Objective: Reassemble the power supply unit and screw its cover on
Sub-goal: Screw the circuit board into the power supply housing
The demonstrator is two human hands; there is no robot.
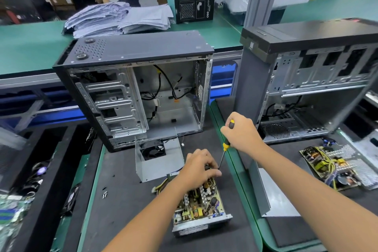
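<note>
Just in front of the open computer case (133, 92), my left hand (199, 166) presses on the power supply board (201, 204), fingers curled over its far end, my right hand (242, 132) gripping a screwdriver (225, 146), tip down beside those fingers.

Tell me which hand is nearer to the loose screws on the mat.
Left. The left hand rests on the circuit board, right of the screws. The right hand grips the screwdriver, higher and farther right.

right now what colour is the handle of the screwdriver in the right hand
Yellow and black, on the screwdriver held by the right hand; the head view shows it.
</note>
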